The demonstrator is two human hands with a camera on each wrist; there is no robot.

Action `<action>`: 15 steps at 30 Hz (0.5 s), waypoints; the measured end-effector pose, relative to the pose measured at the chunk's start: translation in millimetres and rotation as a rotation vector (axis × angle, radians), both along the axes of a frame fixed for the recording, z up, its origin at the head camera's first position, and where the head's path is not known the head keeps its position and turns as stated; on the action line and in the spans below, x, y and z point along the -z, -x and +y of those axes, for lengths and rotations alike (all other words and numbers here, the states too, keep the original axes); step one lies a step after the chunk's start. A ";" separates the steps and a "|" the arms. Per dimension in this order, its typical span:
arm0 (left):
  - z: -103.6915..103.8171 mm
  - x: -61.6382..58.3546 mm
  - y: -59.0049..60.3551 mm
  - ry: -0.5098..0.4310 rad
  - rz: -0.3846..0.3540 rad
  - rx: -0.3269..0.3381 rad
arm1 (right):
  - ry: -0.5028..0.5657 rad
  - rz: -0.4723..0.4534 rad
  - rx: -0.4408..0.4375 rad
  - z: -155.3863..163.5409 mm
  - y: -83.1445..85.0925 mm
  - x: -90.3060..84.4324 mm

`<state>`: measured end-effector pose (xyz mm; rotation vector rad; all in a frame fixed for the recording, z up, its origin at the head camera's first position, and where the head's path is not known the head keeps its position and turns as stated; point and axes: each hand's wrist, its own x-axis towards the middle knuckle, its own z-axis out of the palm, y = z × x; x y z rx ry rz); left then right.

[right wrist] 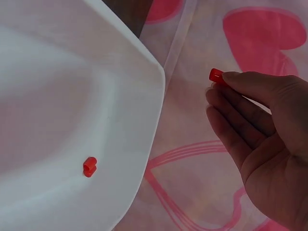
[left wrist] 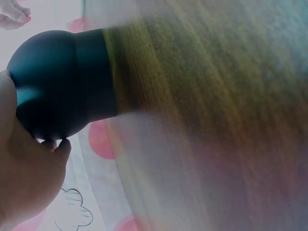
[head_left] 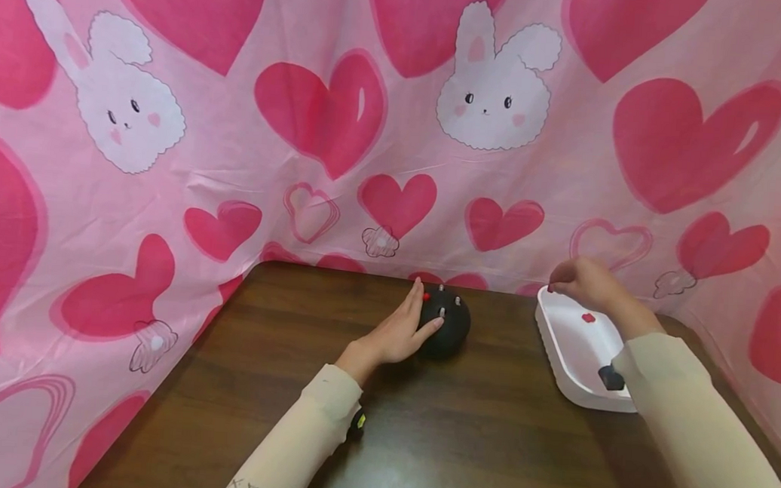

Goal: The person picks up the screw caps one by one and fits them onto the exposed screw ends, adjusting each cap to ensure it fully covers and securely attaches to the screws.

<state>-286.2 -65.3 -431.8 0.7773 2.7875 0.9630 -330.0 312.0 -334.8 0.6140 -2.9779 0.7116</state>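
Observation:
A black dome (head_left: 448, 339) stands on the table with several small metal pegs (head_left: 457, 301) and a small red cap (head_left: 426, 296) on its upper part. Along its left side rests my left hand (head_left: 394, 335), fingers straight and thumb spread across the front. The left wrist view shows the dome's (left wrist: 53, 77) cylindrical base against the tabletop. My right hand (head_left: 585, 282) is at the far left end of a white basin (head_left: 553, 354). Between thumb and fingertips it pinches a small red tube-shaped cap (right wrist: 216, 75). Small red caps (right wrist: 89, 167) lie together inside the basin.
The brown wooden table (head_left: 272, 387) meets a pink cloth (head_left: 324, 217) with hearts and rabbits behind and at both sides. Dark wrist devices (head_left: 611, 377) show at both sleeves. The right forearm passes over the basin's right side.

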 end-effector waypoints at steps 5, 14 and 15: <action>-0.2 0.4 -0.5 -0.001 -0.001 -0.004 | 0.006 0.049 -0.032 -4.8 -5.1 -4.1; -0.2 0.6 -1.5 -0.010 -0.006 -0.001 | -0.002 0.130 -0.054 -21.6 -13.2 -14.6; 0.0 0.3 -1.5 -0.012 -0.006 0.000 | 0.002 0.132 -0.050 -23.3 -13.7 -15.2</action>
